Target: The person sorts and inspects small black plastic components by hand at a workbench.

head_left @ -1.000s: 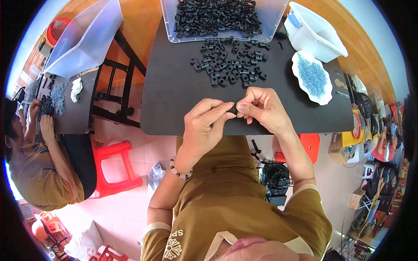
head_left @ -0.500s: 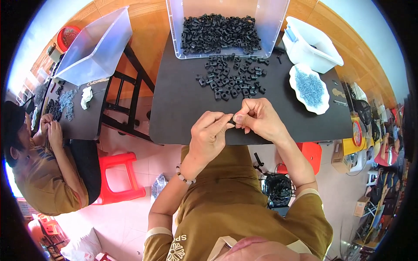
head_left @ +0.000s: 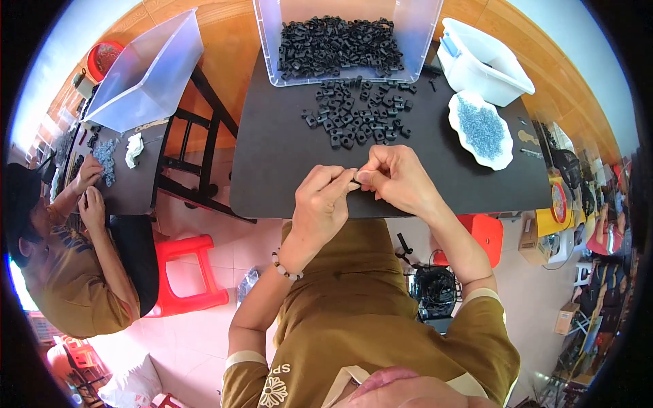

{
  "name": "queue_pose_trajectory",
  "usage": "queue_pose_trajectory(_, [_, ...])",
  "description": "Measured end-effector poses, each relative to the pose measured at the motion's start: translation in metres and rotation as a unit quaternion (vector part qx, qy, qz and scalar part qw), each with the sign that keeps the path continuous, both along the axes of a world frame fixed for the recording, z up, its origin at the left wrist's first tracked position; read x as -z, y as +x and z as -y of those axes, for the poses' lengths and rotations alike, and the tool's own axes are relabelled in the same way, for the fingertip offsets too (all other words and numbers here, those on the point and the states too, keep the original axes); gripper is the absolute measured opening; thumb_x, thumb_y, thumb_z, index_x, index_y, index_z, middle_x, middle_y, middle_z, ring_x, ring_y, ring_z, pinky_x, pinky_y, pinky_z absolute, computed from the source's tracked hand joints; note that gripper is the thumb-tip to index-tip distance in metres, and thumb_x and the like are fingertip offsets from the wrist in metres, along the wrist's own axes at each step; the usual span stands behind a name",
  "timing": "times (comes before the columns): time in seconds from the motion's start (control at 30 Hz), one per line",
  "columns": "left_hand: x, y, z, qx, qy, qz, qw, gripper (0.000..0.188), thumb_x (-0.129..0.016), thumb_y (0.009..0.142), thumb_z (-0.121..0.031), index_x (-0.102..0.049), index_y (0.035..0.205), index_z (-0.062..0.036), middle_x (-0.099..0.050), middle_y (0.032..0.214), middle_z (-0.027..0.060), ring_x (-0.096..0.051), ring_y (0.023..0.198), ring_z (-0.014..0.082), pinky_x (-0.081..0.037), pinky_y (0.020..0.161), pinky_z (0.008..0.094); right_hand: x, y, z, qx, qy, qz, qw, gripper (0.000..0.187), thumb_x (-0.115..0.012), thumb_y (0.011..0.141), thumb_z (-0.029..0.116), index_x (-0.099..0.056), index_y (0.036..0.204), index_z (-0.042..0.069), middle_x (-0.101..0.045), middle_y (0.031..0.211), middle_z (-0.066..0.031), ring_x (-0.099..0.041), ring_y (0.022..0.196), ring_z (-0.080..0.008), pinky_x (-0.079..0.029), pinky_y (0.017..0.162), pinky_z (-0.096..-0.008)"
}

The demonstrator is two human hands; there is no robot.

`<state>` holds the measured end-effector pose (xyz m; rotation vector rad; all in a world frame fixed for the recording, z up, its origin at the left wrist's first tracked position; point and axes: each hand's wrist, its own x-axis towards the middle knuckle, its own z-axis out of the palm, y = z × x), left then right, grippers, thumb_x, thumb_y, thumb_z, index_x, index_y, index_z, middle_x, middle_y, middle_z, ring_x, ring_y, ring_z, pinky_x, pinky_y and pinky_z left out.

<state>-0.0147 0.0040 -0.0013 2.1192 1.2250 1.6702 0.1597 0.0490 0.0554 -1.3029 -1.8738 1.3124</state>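
Near the front edge of the dark table [head_left: 272, 173], my two hands meet fingertip to fingertip. My left hand [head_left: 322, 202], with a beaded bracelet at its wrist, pinches a small black plastic part [head_left: 355, 181], mostly covered by the fingers. My right hand [head_left: 398, 178] presses thumb and forefinger together against the same spot; whether it holds a tiny piece there is hidden. Just beyond my hands lies a loose spread of similar black plastic parts [head_left: 357, 115]. They come from the mouth of a clear plastic bin [head_left: 266, 41] lying on its side, heaped with many more.
To the right, a white scalloped dish [head_left: 502, 162] holds small bluish clear pieces, beside a white tub [head_left: 500, 88]. At a left-hand table [head_left: 139, 197], a co-worker [head_left: 75, 285] handles similar pieces near a tilted clear bin [head_left: 139, 88]. Red stools [head_left: 216, 298] stand on the floor.
The view has shifted slightly. My hands stay pinched together at the black part, their fingers moved only a little. The co-worker's one hand has reached toward the bluish pile.
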Motion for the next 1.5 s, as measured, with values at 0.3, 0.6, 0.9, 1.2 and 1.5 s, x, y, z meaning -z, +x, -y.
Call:
queue_pose_trajectory(0.3, [-0.005,0.002,0.001,0.0,-0.036,0.038,0.999,0.028,-0.075,0.079,0.013,-0.076,0.104,0.0011,-0.071,0.092,0.0114,-0.068,0.077,0.0217,-0.057,0.065,0.0302,0.016,0.018,-0.009,-0.033,-0.101,-0.208,0.972,0.02,-0.073,0.097,0.014,-0.064,0.085,0.001,-0.071,0.079,-0.008,-0.063,0.065,-0.0093,-0.053,0.059,-0.0235])
queue_pose_trajectory(0.6, [0.002,0.001,0.0,-0.009,-0.005,0.0,1.0,0.03,-0.073,0.076,0.015,-0.073,0.104,0.0034,-0.066,0.091,0.0105,-0.066,0.082,0.0243,-0.059,0.066,0.0346,0.017,0.008,-0.006,-0.022,-0.097,-0.156,0.983,0.019,-0.071,0.097,0.01,-0.062,0.083,0.001,-0.07,0.078,-0.0078,-0.062,0.065,-0.0081,-0.052,0.056,-0.0232])
queue_pose_trajectory(0.9, [-0.005,0.003,0.002,-0.029,-0.064,0.062,0.996,0.021,-0.076,0.084,0.005,-0.075,0.105,0.0012,-0.07,0.092,0.0124,-0.068,0.075,0.0243,-0.056,0.065,0.0325,0.007,0.005,0.004,0.017,-0.034,-0.197,0.98,0.015,-0.069,0.1,0.012,-0.065,0.094,-0.001,-0.069,0.08,-0.0042,-0.063,0.07,-0.0068,-0.053,0.061,-0.0225])
queue_pose_trajectory(1.2, [-0.008,-0.004,0.002,-0.005,-0.144,0.154,0.978,0.019,-0.077,0.09,-0.005,-0.077,0.108,0.0003,-0.074,0.094,0.0093,-0.066,0.077,0.0132,-0.052,0.069,0.0251,0.011,0.009,0.005,-0.009,-0.019,-0.219,0.976,0.016,-0.07,0.099,0.011,-0.069,0.11,-0.001,-0.072,0.088,-0.0047,-0.064,0.073,-0.0064,-0.053,0.066,-0.0212])
queue_pose_trajectory(1.5, [-0.005,-0.007,0.001,0.029,-0.155,0.177,0.971,0.021,-0.076,0.092,-0.005,-0.076,0.113,0.001,-0.069,0.095,0.0047,-0.061,0.081,0.0075,-0.048,0.071,0.0206,0.02,0.013,-0.001,0.018,0.009,-0.246,0.969,0.015,-0.069,0.1,0.012,-0.07,0.108,-0.001,-0.072,0.087,-0.0067,-0.065,0.07,-0.0076,-0.053,0.066,-0.0219])
